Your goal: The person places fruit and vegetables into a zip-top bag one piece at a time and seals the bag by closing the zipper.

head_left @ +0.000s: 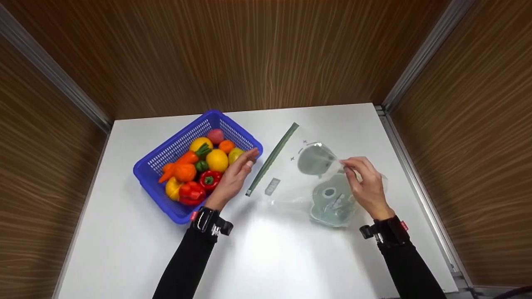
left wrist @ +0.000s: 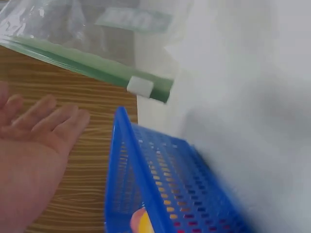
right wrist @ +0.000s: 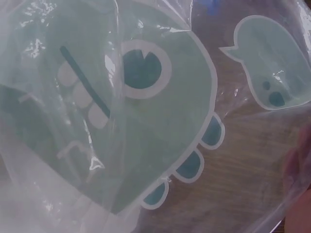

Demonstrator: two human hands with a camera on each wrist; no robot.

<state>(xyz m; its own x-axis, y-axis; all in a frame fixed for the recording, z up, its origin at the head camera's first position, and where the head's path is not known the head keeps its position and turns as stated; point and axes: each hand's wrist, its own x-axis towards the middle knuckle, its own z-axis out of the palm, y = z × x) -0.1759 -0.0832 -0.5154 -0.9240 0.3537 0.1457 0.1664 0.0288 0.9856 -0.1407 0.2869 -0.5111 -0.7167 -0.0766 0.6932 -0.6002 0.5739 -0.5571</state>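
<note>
A clear zip bag [head_left: 314, 160] with a green cartoon print lies on the table, its green zip strip [head_left: 272, 160] toward the basket. My right hand [head_left: 368, 189] pinches the bag's plastic near one side, lifting it into a peak. The print fills the right wrist view, with part of that hand at its right edge. My left hand [head_left: 232, 179] is held with straight fingers over the right side of the blue basket [head_left: 160, 155], holding nothing. In the left wrist view, a white slider [left wrist: 141, 86] sits near the end of the zip strip.
Inside the basket are several fruits and vegetables, among them a red pepper [head_left: 192, 193], a carrot [head_left: 187, 158] and a yellow round fruit [head_left: 217, 160]. Wood-grain panels [head_left: 249, 54] wall the white table [head_left: 266, 249] at the back and sides.
</note>
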